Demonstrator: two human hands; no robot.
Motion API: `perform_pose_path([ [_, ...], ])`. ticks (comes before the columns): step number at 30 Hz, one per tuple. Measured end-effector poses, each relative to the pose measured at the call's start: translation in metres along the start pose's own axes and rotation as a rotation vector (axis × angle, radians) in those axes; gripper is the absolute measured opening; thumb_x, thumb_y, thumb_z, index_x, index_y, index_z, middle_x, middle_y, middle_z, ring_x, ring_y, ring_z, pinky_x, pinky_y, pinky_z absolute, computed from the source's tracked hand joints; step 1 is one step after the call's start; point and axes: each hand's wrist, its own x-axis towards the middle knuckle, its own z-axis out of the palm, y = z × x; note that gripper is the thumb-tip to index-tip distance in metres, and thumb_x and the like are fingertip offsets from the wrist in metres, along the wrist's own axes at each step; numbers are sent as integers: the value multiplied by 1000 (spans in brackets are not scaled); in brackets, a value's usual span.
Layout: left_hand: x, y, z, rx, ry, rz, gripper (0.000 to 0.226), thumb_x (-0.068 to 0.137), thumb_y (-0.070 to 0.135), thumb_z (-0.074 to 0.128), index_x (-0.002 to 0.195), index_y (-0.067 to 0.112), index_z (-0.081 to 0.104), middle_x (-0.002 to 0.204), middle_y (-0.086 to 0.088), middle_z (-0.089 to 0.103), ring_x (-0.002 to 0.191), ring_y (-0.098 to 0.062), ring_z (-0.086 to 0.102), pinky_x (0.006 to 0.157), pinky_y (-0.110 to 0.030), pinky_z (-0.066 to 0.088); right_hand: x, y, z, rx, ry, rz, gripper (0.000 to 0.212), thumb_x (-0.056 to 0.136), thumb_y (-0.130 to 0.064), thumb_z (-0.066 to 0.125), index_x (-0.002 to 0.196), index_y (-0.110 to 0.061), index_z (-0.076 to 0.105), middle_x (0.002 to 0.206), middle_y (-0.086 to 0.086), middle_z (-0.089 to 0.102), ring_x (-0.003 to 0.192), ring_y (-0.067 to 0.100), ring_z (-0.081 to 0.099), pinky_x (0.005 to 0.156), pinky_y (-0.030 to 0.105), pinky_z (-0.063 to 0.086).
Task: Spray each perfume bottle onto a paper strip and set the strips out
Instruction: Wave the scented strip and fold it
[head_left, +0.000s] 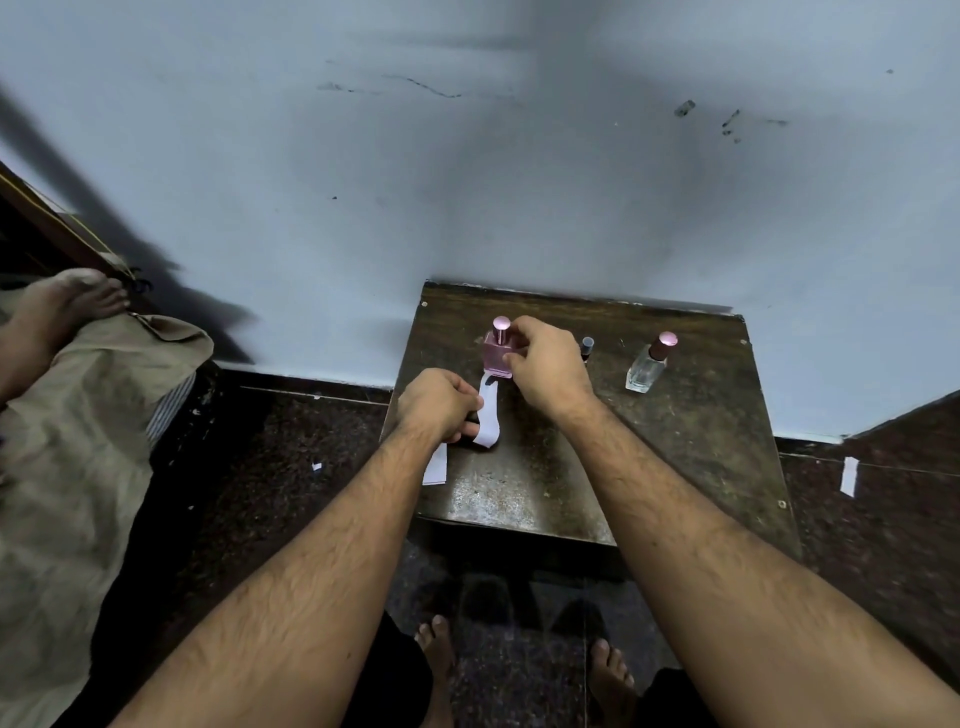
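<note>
A pink perfume bottle (496, 352) with a pink cap stands at the back left of the small dark wooden table (675, 447). My right hand (545, 364) grips it from the right side. My left hand (439, 402) pinches a white paper strip (488, 415) that curls just in front of the bottle. A second white strip (436, 465) lies at the table's left edge, partly under my left forearm. A clear bottle (648, 364) with a pink cap stands at the back right. A small dark-capped vial (587, 349) peeks out behind my right hand.
The table stands against a pale blue wall (467, 182). A loose paper strip (849, 475) lies on the dark floor to the right, and a scrap (316, 466) to the left. Another person's foot (67, 304) rests on a cloth-covered bed at the left. My bare feet (439, 654) are below.
</note>
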Motion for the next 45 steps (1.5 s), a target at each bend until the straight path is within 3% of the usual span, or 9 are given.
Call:
perform_pose_path([
  [6, 0, 10, 7, 59, 48, -30, 7, 90, 17, 66, 85, 15, 70, 71, -1, 72, 54, -11, 67, 39, -17, 43, -3, 3, -9, 27, 115, -20, 21, 82, -6, 60, 101, -14, 65, 95, 3, 71, 88, 22, 63, 75, 28, 46],
  [12, 5, 18, 13, 188, 139, -42, 18, 86, 22, 70, 70, 19, 66, 62, 1, 72, 52, -10, 67, 62, -24, 57, -11, 8, -14, 52, 95, -30, 25, 82, -9, 63, 105, -16, 65, 97, 1, 72, 91, 21, 65, 83, 32, 50],
  [14, 5, 19, 16, 253, 178, -39, 13, 83, 25, 71, 72, 20, 67, 61, 1, 72, 61, -12, 69, 73, -28, 59, -13, 8, -13, 55, 79, -36, 25, 82, -9, 63, 107, -15, 64, 99, 1, 71, 92, 20, 65, 85, 34, 51],
  [17, 5, 18, 18, 343, 230, 5, 10, 79, 27, 73, 73, 24, 65, 80, -1, 75, 83, -20, 71, 79, -35, 58, -14, 8, -13, 59, 68, -44, 25, 83, -9, 63, 108, -14, 64, 99, 0, 71, 92, 19, 65, 86, 34, 51],
  [21, 3, 19, 17, 426, 269, 81, 15, 79, 29, 73, 91, 25, 64, 94, -2, 71, 94, -23, 66, 80, -35, 54, -16, 7, -11, 47, 48, -58, 24, 85, -10, 63, 109, -15, 63, 102, -1, 71, 93, 17, 65, 87, 32, 51],
  [26, 2, 22, 17, 497, 261, 130, 15, 87, 29, 65, 98, 25, 75, 101, -5, 72, 99, -25, 65, 77, -34, 52, -17, 8, -15, 65, 128, -51, 21, 84, -13, 64, 105, -14, 64, 97, 0, 71, 89, 20, 64, 81, 32, 51],
  [32, 0, 19, 17, 536, 246, 199, 17, 90, 30, 64, 104, 27, 73, 102, -5, 71, 99, -26, 64, 73, -32, 48, -16, 7, -11, 44, 60, -50, 24, 84, -10, 64, 107, -14, 64, 99, 0, 71, 92, 18, 64, 85, 32, 51],
  [37, -5, 14, 16, 489, 202, 199, 17, 87, 29, 65, 102, 28, 74, 95, -4, 74, 92, -24, 69, 83, -37, 56, -16, 8, -2, 44, 47, -38, 25, 82, -8, 63, 106, -14, 64, 101, 3, 71, 94, 21, 65, 86, 35, 51],
  [45, -10, 11, 16, 527, 277, 193, 23, 84, 25, 69, 105, 34, 72, 109, 0, 71, 106, -24, 64, 83, -32, 51, -12, 12, -1, 4, 22, -26, 23, 84, -9, 64, 107, -14, 64, 102, 3, 71, 95, 20, 64, 84, 29, 49],
])
